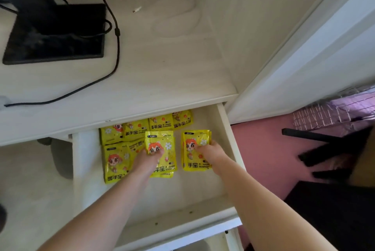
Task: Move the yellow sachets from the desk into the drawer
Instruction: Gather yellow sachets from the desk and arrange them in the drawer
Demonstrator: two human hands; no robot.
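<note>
Fingertips (156, 152) of the left hand (148, 160) lie on one stack of yellow sachets (162, 141). The right hand (213, 152) touches a second stack (192, 139) just beside it. I cannot tell whether either hand grips. Both stacks lie in the open drawer (230, 135), with other sachets (115, 161) alongside.

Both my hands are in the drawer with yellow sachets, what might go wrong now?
The middle stack your left hand holds overlaps the sachets beneath; it may slide askew. The right stack in your right hand could fan apart on release. Anything piled high might snag under the desk edge when the drawer shuts.
</note>
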